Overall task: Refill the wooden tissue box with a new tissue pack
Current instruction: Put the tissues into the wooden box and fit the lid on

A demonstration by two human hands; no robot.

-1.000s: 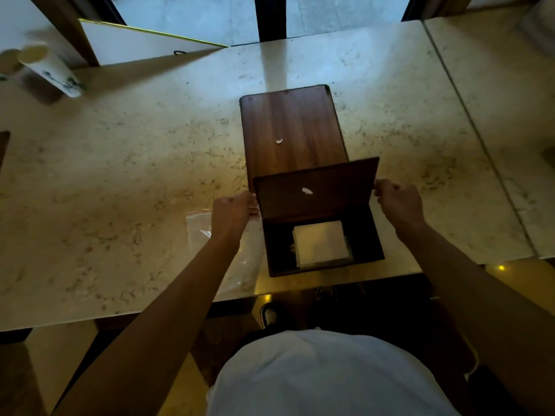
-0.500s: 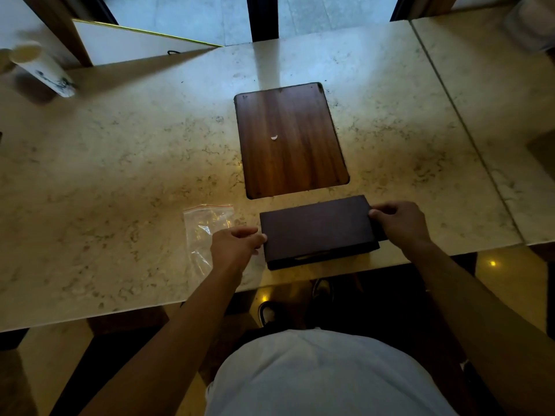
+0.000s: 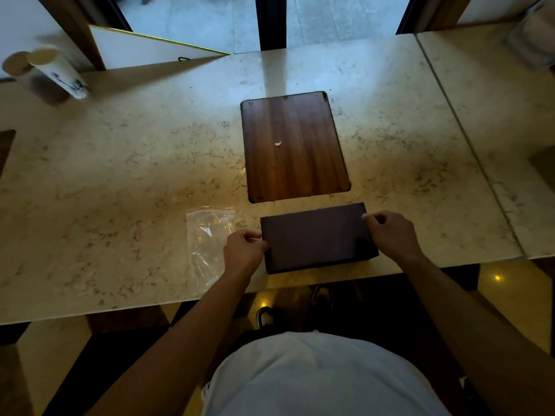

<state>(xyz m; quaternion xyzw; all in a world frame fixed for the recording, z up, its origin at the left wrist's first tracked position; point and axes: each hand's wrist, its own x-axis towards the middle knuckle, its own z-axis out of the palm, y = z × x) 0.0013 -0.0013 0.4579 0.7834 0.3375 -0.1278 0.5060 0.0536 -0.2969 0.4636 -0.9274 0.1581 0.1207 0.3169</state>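
- The box (image 3: pixel 318 237) now lies closed near the table (image 3: pixel 120 163) edge, between the 2 hands; 1 second ago its panel stood tilted up with the white tissue pack visible inside.
- The pack is out of sight, so it is presumably sealed inside.
- Left hand (image 3: pixel 241 253): fingers (image 3: pixel 250 235) curled against the box's left end, pinching its edge.
- Right hand (image 3: pixel 390 232): fingers (image 3: pixel 371 219) bent on the far right corner, pressing it; both hands grip the box.
- Beyond the fingers lies a wooden board (image 3: pixel 294 145), apart from the box.
- Left of the left fingers lies an empty plastic bag (image 3: pixel 207 235).
- The refill looks nearly done; the box may still need turning over.
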